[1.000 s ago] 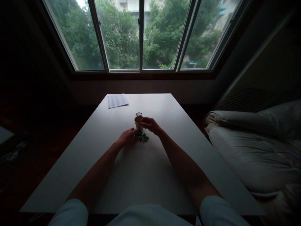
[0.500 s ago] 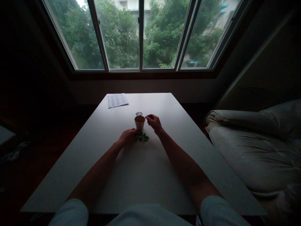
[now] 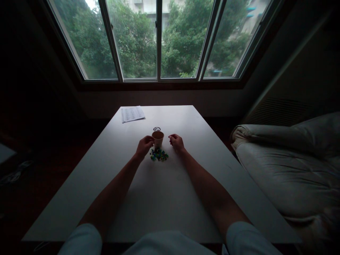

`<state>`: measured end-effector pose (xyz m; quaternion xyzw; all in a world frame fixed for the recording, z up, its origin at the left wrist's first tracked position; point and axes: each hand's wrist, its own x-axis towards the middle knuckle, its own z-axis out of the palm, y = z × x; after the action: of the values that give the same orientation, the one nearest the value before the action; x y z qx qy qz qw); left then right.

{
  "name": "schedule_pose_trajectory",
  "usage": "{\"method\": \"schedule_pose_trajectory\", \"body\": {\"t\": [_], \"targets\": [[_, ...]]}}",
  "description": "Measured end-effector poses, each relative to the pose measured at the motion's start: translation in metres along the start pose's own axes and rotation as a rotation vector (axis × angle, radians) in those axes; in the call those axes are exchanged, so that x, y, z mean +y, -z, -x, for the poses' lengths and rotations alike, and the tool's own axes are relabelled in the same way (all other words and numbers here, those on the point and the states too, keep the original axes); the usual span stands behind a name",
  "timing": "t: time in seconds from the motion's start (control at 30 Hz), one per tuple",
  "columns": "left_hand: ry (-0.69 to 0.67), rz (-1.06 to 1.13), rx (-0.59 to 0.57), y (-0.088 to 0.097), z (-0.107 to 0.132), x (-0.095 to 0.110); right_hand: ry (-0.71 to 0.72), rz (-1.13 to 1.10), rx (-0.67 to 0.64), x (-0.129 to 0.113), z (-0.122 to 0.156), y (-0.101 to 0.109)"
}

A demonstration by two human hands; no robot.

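A paper cup [image 3: 158,140] stands upright on the white table [image 3: 162,198], its dark inside facing up. Right in front of it lies a small pile of green, blue and yellow pieces [image 3: 159,155], too small to make out singly. My left hand [image 3: 145,145] is closed at the cup's left side, fingertips pressed together near its rim; whether they touch it I cannot tell. To the right of the cup, slightly apart from it, my right hand [image 3: 176,142] is closed in a pinch. Whatever either pinch holds is hidden or too small to see.
Just behind the cup lies a small dark-lined round object [image 3: 157,129]. Printed sheets of paper [image 3: 133,114] rest at the table's far left corner. A padded pale sofa [image 3: 287,166] is to the right, and a wide window [image 3: 159,42] lies beyond the table.
My left hand has risen from the pile to the cup's left side, uncovering more pieces. My right hand has drawn back from the cup's rim, slightly right and nearer to me.
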<state>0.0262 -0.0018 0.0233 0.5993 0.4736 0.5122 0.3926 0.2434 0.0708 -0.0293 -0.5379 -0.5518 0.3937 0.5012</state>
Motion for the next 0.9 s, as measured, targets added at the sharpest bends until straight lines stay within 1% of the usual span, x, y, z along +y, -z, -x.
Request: {"method": "schedule_pose_trajectory", "body": {"t": [0.1,0.23,0.4,0.47,0.53,0.6,0.67,0.77,0.83,0.9], "targets": [[0.071,0.109,0.026,-0.003,-0.006,0.005,0.025,0.065,-0.018,-0.001,0.003,-0.002],[0.103,0.159,0.048,-0.005,-0.017,0.013,0.040,0.096,-0.029,-0.002,0.005,-0.003],[0.075,0.142,0.056,-0.006,-0.029,0.021,0.052,0.071,-0.029,0.005,0.002,-0.001],[0.046,0.120,0.068,-0.004,-0.028,0.020,0.062,0.072,-0.037,0.006,0.001,-0.001],[0.006,0.088,0.099,-0.001,-0.023,0.014,0.059,0.109,-0.066,0.005,0.001,0.000],[-0.038,0.019,0.123,0.004,-0.017,0.005,0.051,0.180,-0.128,0.001,0.000,0.003],[-0.073,-0.122,0.107,0.010,-0.011,-0.004,0.039,0.282,-0.231,-0.004,-0.001,0.008],[-0.112,-0.362,0.012,0.017,-0.006,-0.014,0.048,0.451,-0.424,-0.014,-0.001,0.017],[-0.144,-0.481,-0.058,0.020,-0.003,-0.016,0.091,0.557,-0.553,-0.021,0.002,0.021],[-0.176,-0.582,-0.151,0.022,-0.001,-0.015,0.124,0.633,-0.641,-0.027,0.006,0.023]]}}
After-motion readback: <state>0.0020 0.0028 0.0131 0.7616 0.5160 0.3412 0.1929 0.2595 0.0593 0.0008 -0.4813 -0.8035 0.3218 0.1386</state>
